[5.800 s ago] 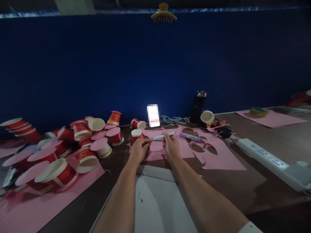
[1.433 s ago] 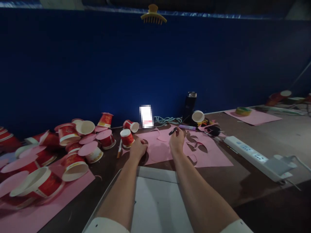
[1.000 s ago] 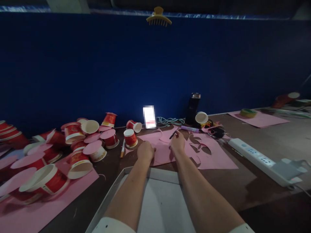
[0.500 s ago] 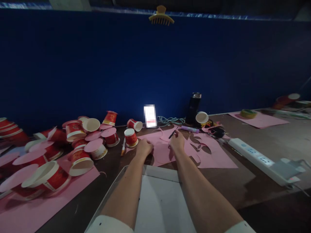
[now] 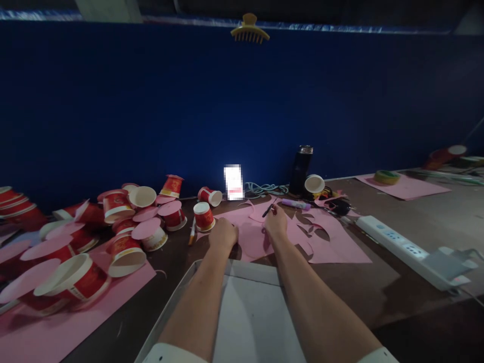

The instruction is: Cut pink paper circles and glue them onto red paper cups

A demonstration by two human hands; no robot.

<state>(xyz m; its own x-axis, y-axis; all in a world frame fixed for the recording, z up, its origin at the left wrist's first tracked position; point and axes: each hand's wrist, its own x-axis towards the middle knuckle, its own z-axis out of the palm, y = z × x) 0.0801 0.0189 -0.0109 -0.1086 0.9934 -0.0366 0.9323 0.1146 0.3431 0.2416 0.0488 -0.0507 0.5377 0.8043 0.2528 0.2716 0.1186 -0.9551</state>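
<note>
My right hand (image 5: 276, 221) is closed on a dark pen (image 5: 267, 209), which slants up to the left from between the fingers. Beneath it lies a sheet of pink paper (image 5: 251, 242) with cut edges. My left hand (image 5: 223, 235) rests at the left side of that sheet, its fingers curled in; whatever they hold is hidden under the hand. Just beyond the left hand a red paper cup (image 5: 204, 217) stands upside down, with an orange-and-white marker (image 5: 192, 231) beside it. A pink sheet with curved cut-outs (image 5: 335, 239) lies right of my right hand.
Several red cups (image 5: 119, 206), some with pink discs, crowd the left. A lit phone (image 5: 234, 182), a dark bottle (image 5: 301, 169) and a tipped cup (image 5: 314, 184) line the blue wall. A purple glue stick (image 5: 296, 204) and power strip (image 5: 401, 249) lie right; a white box (image 5: 253, 312) sits nearest me.
My left hand has shifted very slightly left, its fingers less visible. My right hand keeps the pen in nearly the same place. The whole view has moved down a little.
</note>
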